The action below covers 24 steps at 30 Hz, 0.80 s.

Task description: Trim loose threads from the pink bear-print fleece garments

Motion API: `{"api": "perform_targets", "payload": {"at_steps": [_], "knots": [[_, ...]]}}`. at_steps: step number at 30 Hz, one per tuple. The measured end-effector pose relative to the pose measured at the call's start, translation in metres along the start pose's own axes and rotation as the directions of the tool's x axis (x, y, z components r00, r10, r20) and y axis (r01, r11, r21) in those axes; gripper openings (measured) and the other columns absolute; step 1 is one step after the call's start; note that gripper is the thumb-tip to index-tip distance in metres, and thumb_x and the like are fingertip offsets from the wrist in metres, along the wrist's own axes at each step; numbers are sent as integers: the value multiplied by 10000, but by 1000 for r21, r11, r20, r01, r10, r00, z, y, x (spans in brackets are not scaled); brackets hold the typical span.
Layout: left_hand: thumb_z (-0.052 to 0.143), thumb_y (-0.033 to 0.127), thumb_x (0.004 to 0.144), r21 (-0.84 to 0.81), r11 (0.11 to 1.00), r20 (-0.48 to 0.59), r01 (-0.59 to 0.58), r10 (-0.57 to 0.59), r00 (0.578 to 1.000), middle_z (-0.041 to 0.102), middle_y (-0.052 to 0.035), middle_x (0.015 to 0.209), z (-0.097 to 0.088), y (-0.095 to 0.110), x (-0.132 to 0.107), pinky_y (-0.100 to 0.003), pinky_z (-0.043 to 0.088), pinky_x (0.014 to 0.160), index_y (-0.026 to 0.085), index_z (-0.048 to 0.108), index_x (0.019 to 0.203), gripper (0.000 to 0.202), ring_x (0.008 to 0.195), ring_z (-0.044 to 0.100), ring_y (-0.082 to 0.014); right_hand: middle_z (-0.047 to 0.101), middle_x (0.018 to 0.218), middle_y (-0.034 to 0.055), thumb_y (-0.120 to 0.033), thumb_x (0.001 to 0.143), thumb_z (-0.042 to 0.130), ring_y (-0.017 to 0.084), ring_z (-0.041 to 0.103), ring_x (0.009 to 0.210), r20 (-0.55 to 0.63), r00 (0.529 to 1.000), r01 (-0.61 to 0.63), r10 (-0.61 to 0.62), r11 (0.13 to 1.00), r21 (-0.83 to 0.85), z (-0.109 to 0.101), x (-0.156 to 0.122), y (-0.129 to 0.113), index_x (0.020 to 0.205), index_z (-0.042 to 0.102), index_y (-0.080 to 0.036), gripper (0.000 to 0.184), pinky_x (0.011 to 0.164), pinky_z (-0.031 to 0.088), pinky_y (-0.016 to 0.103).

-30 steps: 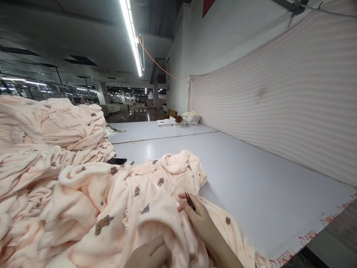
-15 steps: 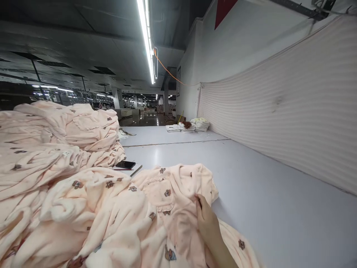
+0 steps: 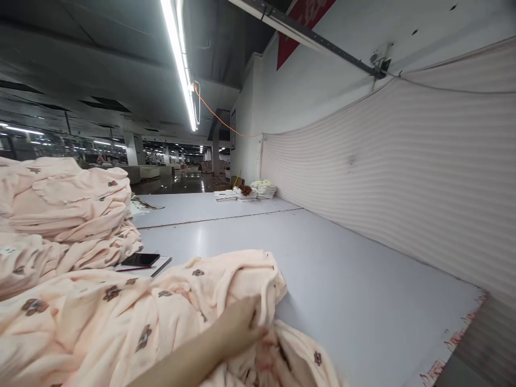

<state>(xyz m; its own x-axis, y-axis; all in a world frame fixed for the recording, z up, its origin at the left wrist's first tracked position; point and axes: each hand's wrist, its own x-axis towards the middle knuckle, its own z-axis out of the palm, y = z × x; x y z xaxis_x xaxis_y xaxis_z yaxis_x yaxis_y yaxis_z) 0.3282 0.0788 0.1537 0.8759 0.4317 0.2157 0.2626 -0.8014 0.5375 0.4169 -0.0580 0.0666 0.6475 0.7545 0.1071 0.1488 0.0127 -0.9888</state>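
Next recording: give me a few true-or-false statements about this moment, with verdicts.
1. The left hand rests on peach fleece fabric printed with small brown figures. True.
2. The phone is held in that hand. False: it lies on a notepad on the table, apart from the hand.
3. The striped cloth lies flat on the table. False: it hangs along the right-hand wall.
4. The ceiling strip light is lit. True.
5. Small folded stacks sit at the table's far end. True.
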Motion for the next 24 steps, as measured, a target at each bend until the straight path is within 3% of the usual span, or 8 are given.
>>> {"api": "perform_targets", "payload": {"at_steps": [2,5,9,14,17,19,22,24], "knots": [[567,290,727,80,996,101,-27,19,995,659,-142,1103,27,-5,-13,-465,486,858,187,512,1305,589,968,627,-339,717,885,59,-608,830,435,118,510,361,-172,985,21,-26,999,-31,-21,25,-15,1064,623,-228,484,391,415,255],[543,289,733,150,987,182,-50,22,983,622,-143,1149,36,-4,-30,-504,473,873,192,465,1337,616,1004,611,-347,642,1103,60,-443,722,634,183,614,820,-310,946,98,-96,995,-7,-36,71,-30,1047,622,-236,386,626,467,226],[528,278,738,251,968,172,-2,-42,984,643,-105,1059,33,-4,-39,-431,520,781,194,550,1189,459,885,657,-293,566,609,-33,-330,605,722,110,494,534,-192,981,56,-24,985,162,-29,108,-25,713,613,-187,210,489,388,195],[429,347,869,244,969,-41,-45,56,998,638,-176,1108,44,-25,-46,-341,553,747,111,294,1378,577,853,687,-241,264,361,-153,-449,735,658,24,140,322,71,997,-64,38,904,424,-22,80,-17,687,534,-178,302,348,172,167],[453,385,884,300,939,-264,-169,252,931,591,-190,1193,45,-31,-47,-350,552,792,155,244,1405,606,964,655,-249,256,353,-159,-454,788,647,18,121,329,150,988,-103,27,846,523,-23,56,-24,755,537,-171,306,349,155,153],[549,447,824,342,916,-334,-211,328,884,536,-217,1282,42,-28,-43,-479,498,907,162,296,1399,690,1148,555,-336,270,354,-158,-442,795,662,12,125,327,179,984,-120,21,819,561,-21,45,-31,792,543,-166,301,347,153,146],[592,508,766,149,972,-254,-181,215,943,540,-207,1323,38,-19,-39,-617,359,1005,168,467,1314,657,1240,462,-405,343,379,-143,-445,735,734,-8,140,307,200,980,-134,20,805,578,-13,34,-38,786,549,-163,341,329,132,140],[530,477,809,-257,965,-47,-50,39,998,627,-140,1247,35,-14,-42,-544,369,1034,192,567,1219,501,1193,530,-341,487,457,-103,-463,659,786,-20,179,291,186,982,-125,21,816,564,-6,27,-40,809,570,-165,398,311,148,140]]}}
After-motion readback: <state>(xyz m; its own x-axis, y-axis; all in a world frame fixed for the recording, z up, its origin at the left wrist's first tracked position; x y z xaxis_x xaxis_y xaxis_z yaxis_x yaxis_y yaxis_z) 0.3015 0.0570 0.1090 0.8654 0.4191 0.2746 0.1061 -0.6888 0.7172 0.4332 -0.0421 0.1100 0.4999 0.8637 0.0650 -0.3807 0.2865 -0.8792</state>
